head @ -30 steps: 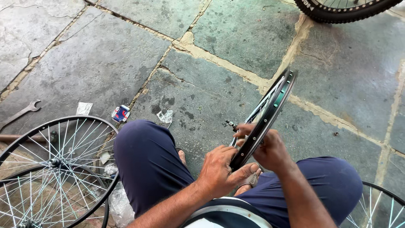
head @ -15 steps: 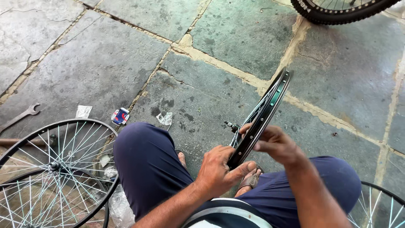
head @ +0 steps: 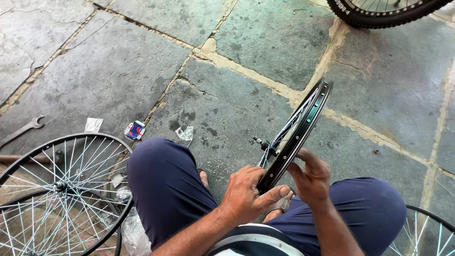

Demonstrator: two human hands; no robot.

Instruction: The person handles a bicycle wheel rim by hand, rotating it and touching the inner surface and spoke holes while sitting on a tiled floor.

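Observation:
I sit on a stone floor with a black bicycle wheel rim [head: 303, 127] standing upright on edge between my knees. Its thin spokes and axle [head: 262, 143] point to the left. My left hand [head: 246, 194] grips the rim's lower end, thumb pressed along its edge. My right hand [head: 313, 178] rests against the rim's right side, fingers curled over the edge. Both knees are in dark blue trousers [head: 166, 185].
Two bare spoked wheels [head: 61, 189] lie at my left. A spanner [head: 21, 130], a small red-and-blue packet [head: 135, 129] and scraps of wrapper [head: 186, 133] lie on the slabs. A tyred wheel [head: 384, 12] is at the top right, another rim [head: 426, 232] at the bottom right.
My right hand has shifted along the rim's lower right edge, and the rim has tilted slightly. My left hand keeps its grip on the lower end.

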